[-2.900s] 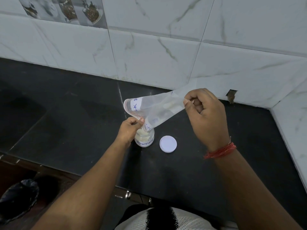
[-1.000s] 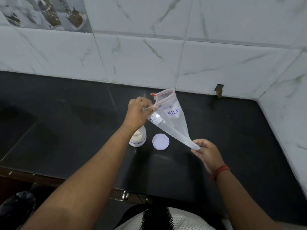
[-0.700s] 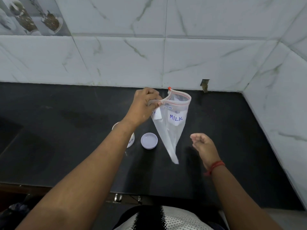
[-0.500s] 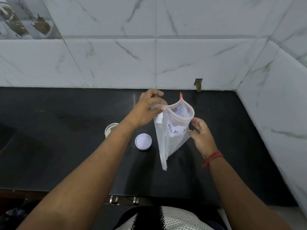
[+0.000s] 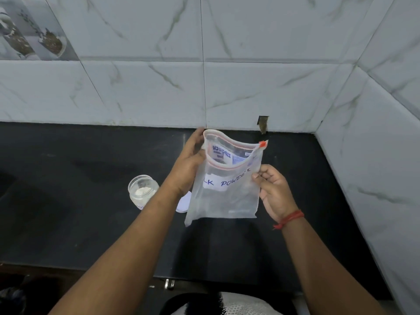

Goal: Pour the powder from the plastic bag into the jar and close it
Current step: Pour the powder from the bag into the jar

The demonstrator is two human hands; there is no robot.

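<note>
Both my left hand and right hand pinch the emptied zip pouch; I'd set it aside, then cap the open jar.

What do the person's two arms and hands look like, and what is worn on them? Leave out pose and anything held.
Both forearms are bare, with no sleeves or gloves in view. The right hand has a red thread band wound around its wrist. The left hand shows no band, watch or ring.
</note>
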